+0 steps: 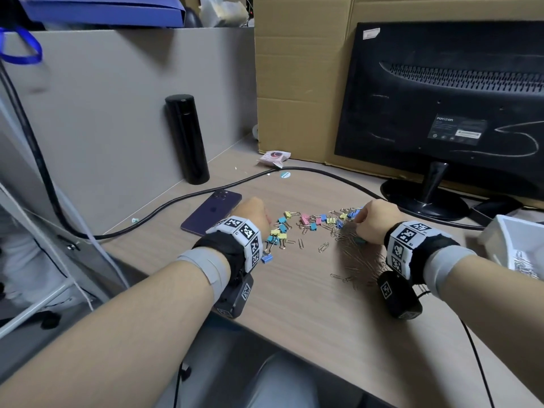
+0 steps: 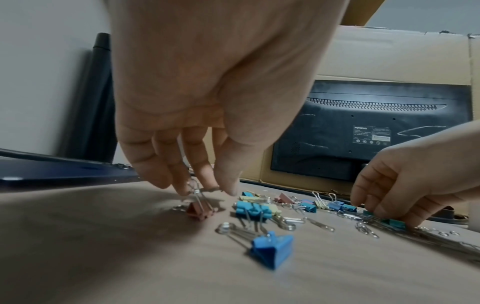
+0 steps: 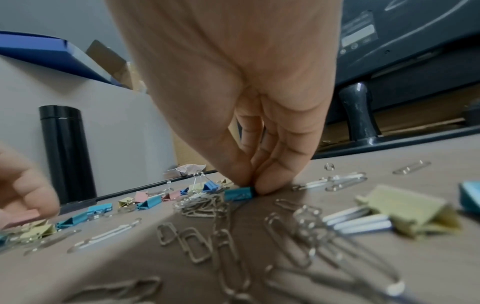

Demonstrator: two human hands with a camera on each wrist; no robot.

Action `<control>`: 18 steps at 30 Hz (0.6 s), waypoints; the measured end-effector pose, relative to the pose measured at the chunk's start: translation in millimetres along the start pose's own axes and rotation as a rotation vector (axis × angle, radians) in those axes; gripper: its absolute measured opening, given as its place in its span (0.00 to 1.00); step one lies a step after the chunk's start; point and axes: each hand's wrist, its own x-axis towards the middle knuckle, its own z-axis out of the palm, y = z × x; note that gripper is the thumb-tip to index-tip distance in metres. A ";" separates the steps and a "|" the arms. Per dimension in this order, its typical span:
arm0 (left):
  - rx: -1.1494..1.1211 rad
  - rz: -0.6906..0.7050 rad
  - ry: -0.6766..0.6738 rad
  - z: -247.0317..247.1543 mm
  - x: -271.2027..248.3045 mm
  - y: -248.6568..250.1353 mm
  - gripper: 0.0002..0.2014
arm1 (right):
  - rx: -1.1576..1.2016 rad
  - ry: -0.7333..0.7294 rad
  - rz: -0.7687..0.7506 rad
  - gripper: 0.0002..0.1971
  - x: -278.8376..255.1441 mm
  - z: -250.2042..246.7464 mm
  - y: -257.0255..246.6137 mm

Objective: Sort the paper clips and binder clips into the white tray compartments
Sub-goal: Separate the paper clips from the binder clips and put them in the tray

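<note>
Both hands reach down, left hand (image 2: 207,98) and right hand (image 3: 246,92) each pinching a binder clip.

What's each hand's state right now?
Left hand: fingers pinch the wire handle of a pink binder clip.
Right hand: fingertips pinch a teal binder clip on the desk.

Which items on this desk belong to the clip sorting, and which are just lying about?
Job: binder clips, paper clips, white tray, left hand, right hand.
Lying about: purple phone, black flask, monitor, cardboard box, cable.
</note>
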 end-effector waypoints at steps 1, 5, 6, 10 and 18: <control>0.000 -0.007 -0.002 -0.8 -1.3 -1.9 0.07 | 0.003 0.007 0.017 0.10 0.4 1.0 0.4; 0.023 -0.019 -0.036 -3.7 -5.6 -3.2 0.10 | 0.019 0.025 0.032 0.09 2.2 5.3 2.8; 0.030 -0.017 -0.036 -3.4 -5.6 -2.7 0.12 | 0.017 0.031 0.035 0.09 3.1 6.1 4.0; -0.051 0.028 0.036 1.7 -5.0 9.8 0.19 | -0.010 0.032 0.057 0.14 5.6 5.5 7.8; -0.083 0.161 0.068 30.5 2.7 56.7 0.17 | 0.144 -0.015 0.032 0.04 0.6 -5.5 12.5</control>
